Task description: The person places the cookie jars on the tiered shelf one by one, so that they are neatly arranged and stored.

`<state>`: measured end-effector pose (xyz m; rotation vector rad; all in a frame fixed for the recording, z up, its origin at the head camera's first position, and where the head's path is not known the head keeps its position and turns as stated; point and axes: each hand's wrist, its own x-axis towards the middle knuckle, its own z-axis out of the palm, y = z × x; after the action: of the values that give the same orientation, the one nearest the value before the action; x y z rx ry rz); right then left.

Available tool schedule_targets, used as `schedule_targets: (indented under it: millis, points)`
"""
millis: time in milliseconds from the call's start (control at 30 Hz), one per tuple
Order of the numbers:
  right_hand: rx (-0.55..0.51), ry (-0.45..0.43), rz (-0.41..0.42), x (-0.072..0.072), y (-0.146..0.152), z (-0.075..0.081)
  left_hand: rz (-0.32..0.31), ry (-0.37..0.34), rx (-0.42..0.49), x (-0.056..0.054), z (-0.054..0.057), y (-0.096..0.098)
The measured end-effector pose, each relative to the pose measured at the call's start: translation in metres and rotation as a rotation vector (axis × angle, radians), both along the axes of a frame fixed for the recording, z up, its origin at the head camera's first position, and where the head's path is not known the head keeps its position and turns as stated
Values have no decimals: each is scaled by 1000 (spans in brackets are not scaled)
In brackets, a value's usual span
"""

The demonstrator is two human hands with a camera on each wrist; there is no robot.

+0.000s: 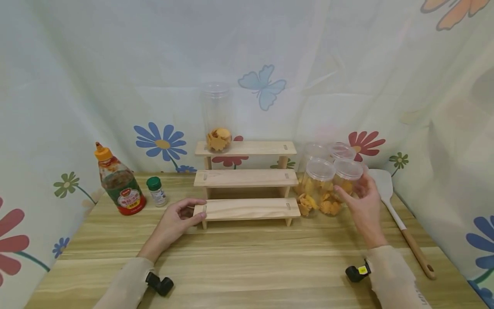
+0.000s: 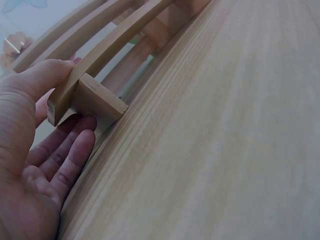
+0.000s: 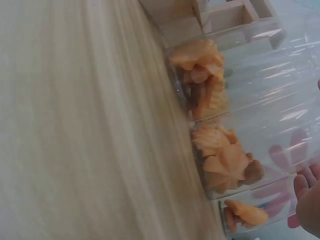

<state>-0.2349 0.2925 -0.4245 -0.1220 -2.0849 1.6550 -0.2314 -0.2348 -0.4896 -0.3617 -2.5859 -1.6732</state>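
Observation:
A three-step wooden rack stands on the table. My left hand holds the left end of its lowest step, thumb on the board and fingers below its edge in the left wrist view. On the right, a group of several clear lidded jars stands against the rack's right side, with orange and yellow snack pieces at the bottoms. My right hand grips the front right jar, thumb on the near side and fingers around the far side. Beside it stands another clear jar. The right wrist view shows orange flower-shaped pieces inside.
One tall clear jar with orange pieces sits on the top step's left end. To the left stand a red-sauce squeeze bottle and a green-capped shaker. A spatula lies at the right. A printed curtain hangs behind.

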Motion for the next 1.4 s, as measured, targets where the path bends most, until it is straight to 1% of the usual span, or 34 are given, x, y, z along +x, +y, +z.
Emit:
schedule_targets:
  millis: [133,300,467,633,900,1133,1300,1400]
  points:
    - [26,-25,-2,-3,0,-8,0,-3,10,1,0,1]
    - [21,-38,6,-7,1,-16,1,-6,4,0,0,0]
    - [11,-13,18,-8,0,-19,4,-8,-3,-1,-1,-1]
    - [7,-21,23,-9,1,-21,9,-9,-7,-1,-1,-1]
    - [34,-14,22,-9,2,-23,1,-5,-15,-1,0,-1]
    - [17,6,40,-10,0,-23,14,-6,-8,-1,2,-2]
    - [17,30,6,-8,0,-18,3,-9,-12,1,2,-2]
    - [46,45,-22,-4,1,-12,2,-13,-9,1,2,0]
